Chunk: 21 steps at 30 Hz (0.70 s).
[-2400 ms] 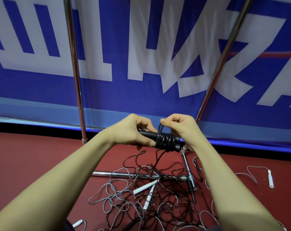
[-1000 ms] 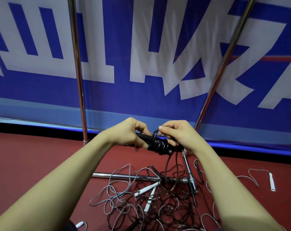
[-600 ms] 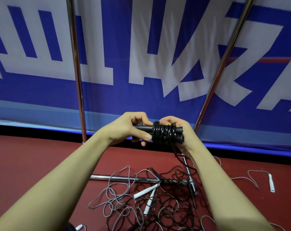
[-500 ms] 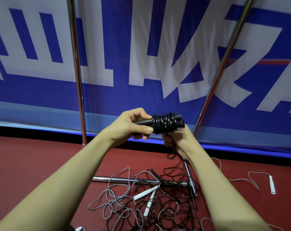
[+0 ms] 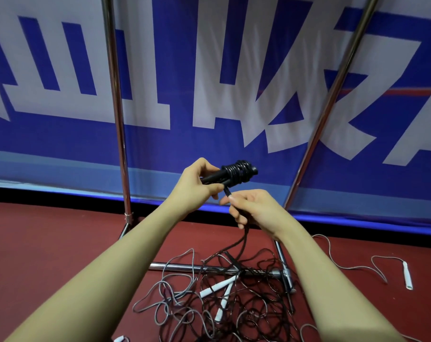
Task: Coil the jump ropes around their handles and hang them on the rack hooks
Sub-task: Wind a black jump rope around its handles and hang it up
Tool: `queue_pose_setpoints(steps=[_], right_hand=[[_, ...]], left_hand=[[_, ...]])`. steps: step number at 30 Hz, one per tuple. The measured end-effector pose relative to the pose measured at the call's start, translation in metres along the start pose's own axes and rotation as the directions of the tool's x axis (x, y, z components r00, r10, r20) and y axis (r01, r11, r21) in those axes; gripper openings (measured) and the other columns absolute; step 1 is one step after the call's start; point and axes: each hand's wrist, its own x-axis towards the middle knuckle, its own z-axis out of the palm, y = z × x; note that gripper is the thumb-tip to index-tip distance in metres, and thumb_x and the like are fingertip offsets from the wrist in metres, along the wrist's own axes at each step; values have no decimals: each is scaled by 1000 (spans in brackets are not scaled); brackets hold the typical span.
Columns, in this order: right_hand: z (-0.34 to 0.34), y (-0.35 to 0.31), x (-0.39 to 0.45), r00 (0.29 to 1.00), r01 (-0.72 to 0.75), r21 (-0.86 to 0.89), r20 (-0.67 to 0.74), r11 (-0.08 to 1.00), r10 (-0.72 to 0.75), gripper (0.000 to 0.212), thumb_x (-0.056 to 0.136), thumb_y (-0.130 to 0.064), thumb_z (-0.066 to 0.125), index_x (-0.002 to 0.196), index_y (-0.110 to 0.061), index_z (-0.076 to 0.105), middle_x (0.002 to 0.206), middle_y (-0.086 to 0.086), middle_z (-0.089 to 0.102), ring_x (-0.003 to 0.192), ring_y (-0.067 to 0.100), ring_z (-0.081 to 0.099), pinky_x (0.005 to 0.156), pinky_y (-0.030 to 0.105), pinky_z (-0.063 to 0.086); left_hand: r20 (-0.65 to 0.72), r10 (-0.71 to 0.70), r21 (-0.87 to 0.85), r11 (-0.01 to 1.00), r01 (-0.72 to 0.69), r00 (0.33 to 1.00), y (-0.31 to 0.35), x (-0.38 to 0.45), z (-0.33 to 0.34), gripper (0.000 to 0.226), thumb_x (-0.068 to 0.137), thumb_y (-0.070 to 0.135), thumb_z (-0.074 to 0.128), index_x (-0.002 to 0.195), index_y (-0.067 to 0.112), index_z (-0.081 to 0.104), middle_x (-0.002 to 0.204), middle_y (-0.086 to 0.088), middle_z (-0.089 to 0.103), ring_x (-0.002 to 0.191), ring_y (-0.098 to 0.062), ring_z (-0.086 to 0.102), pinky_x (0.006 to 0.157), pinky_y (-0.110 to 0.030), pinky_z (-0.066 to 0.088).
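While the left hand [image 5: 197,187] grips the bare end of a pair of black cylindrical jump-rope handles [image 5: 213,178] with its fingers curled round them, the tight black coil of rope [image 5: 236,172] wound about their far end sits just above and to the right of its thumb, held in the air in front of the blue banner with large white characters [image 5: 209,82]. The right hand [image 5: 252,211] lies just below the coil, its thumb and fingers pinching the loose black rope strand [image 5: 243,240] that runs down from the handles, through the fist, to the floor. On the dark red floor [image 5: 49,243] below the forearms lies a tangled heap of black and grey ropes [image 5: 222,304], with two white stick-shaped handles [image 5: 219,287] crossing in its middle; the heap spreads over the chrome horizontal base bar of the rack [image 5: 175,267]. Two chrome upright poles of the rack [image 5: 117,107] rise in front of the banner, the right one leaning. Well apart to the right, a grey rope with a white handle [image 5: 407,275] lies alone on the floor, and another white handle tip [image 5: 120,338] shows at the bottom edge
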Motion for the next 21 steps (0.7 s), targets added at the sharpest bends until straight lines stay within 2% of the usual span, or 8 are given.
queue_pose_setpoints(steps=[5, 7, 10, 13, 16, 18, 19, 21], right_hand=[[2, -5, -3, 997, 7, 141, 79, 990, -18, 18, 92, -13, 56, 96, 2, 65, 55, -2, 47, 44, 9, 39, 49, 24, 44], [2, -8, -5, 995, -7, 220, 102, 976, -16, 21, 84, -18, 59, 94, 0, 64, 55, -2, 44, 41, 8, 37, 46, 23, 42], [-2, -10, -6, 994, -27, 252, 108, 967, -1, 23, 84, -19, 57, 95, 0, 63, 56, -1, 42, 38, 7, 33, 41, 21, 35], [-9, -10, -6, 998, -28, 141, 60, 990, 19, 22, 95, -16, 51, 91, 2, 63, 52, -1, 41, 37, 8, 30, 39, 21, 32], [-15, -12, -8, 998, -43, -41, -47, 998, 41, 29, 97, -20, 53, 77, -2, 64, 48, -1, 33, 37, 9, 26, 38, 20, 28], [-19, -14, -9, 990, -48, -79, -133, 996, 37, 31, 94, -20, 58, 68, -4, 62, 49, 2, 28, 38, 9, 23, 38, 20, 24], [-21, -14, -10, 986, -47, -95, -165, 994, 30, 32, 93, -21, 60, 66, -5, 62, 51, 3, 26, 39, 10, 21, 39, 20, 22], [-23, -13, -10, 978, -44, -162, -207, 986, 10, 30, 89, -22, 66, 63, -7, 65, 54, 4, 25, 42, 12, 19, 41, 20, 20]], left_hand=[[-45, 24, 95, 995, -19, 999, -14, 3, -6, 19, 82, -9, 64, 91, 1, 52, 85, -8, 66, 47, -4, 56, 48, -11, 38], [-21, 10, 126, 992, -7, 1000, -19, 2, -8, 18, 82, -10, 64, 94, -2, 54, 79, -5, 65, 46, -2, 56, 47, -11, 38], [54, -14, 176, 984, 5, 998, -24, 2, -11, 20, 82, -9, 66, 91, 5, 56, 69, 2, 64, 48, -3, 58, 49, -15, 39], [187, -60, 235, 972, 15, 981, -26, 2, -14, 22, 81, -7, 68, 91, 9, 58, 67, -3, 65, 51, -9, 60, 51, -21, 41], [391, -121, 281, 960, 7, 912, -24, 1, -14, 25, 80, -6, 69, 87, 17, 59, 70, -9, 68, 58, -20, 60, 55, -28, 41], [481, -113, 260, 966, -18, 869, -20, 0, -13, 26, 80, -5, 70, 85, 17, 59, 75, -17, 68, 63, -25, 62, 54, -28, 42], [504, -105, 244, 970, -25, 857, -17, -1, -12, 26, 79, -6, 70, 85, 17, 59, 77, -17, 68, 64, -25, 63, 53, -27, 42], [547, -99, 215, 976, -26, 831, -13, -3, -12, 25, 79, -9, 70, 85, 13, 59, 73, -4, 69, 61, -19, 65, 51, -23, 42]])
